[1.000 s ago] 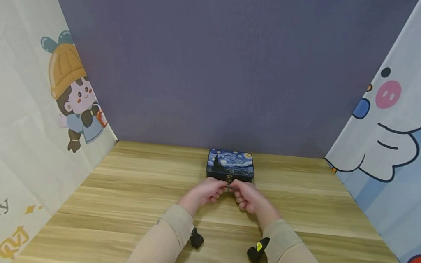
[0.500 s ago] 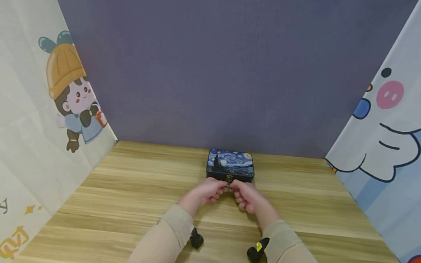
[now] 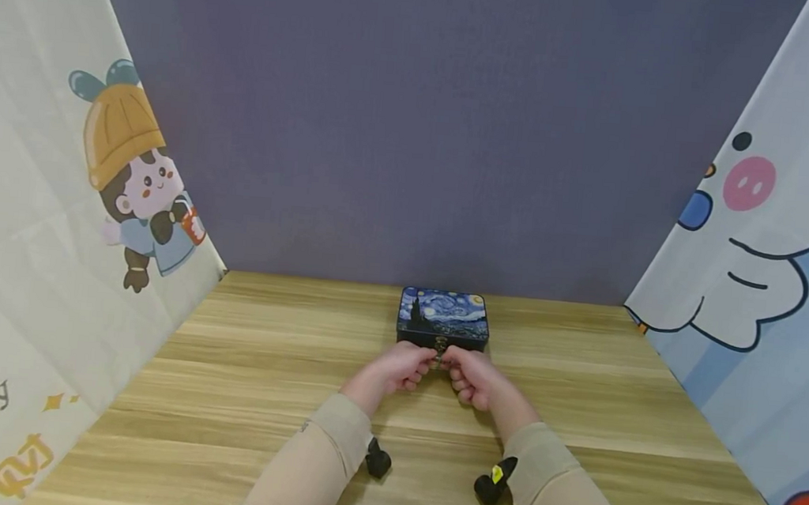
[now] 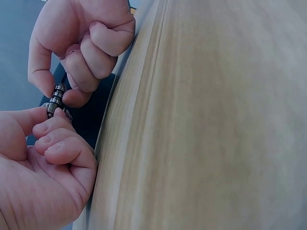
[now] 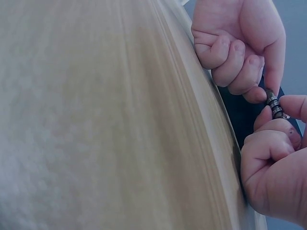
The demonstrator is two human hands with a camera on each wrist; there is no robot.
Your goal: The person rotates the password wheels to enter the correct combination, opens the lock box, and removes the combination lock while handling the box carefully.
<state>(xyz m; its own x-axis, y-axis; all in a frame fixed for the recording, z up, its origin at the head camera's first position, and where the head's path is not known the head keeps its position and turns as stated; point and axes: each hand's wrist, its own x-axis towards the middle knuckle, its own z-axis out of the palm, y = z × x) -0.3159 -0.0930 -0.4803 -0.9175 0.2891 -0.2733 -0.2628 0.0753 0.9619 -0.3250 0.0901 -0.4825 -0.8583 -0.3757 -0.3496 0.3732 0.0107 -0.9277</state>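
A small cylindrical combination lock [image 4: 56, 99] of dark bronze metal, with ridged number rings, is at the front of a dark box [image 3: 442, 312] with a starry night painting on its lid. My left hand [image 3: 401, 366] pinches one end of the lock between thumb and forefinger, the other fingers curled. From the other side my right hand [image 3: 477, 379] pinches the opposite end in the same way. A bronze clasp [image 3: 441, 341] shows on the box front just above the fingertips. The lid lies closed. The rings' digits are too small to read.
The box stands at the back of a wood-grain table [image 3: 282, 354], near a grey-purple wall panel [image 3: 414, 126]. Printed cloths hang on the left [image 3: 21, 135] and right [image 3: 786, 298]. Black devices [image 3: 378, 458] are strapped at both wrists.
Both hands stay at the lock in front of the box, and the box has not moved. Only the head view has shifted very slightly.
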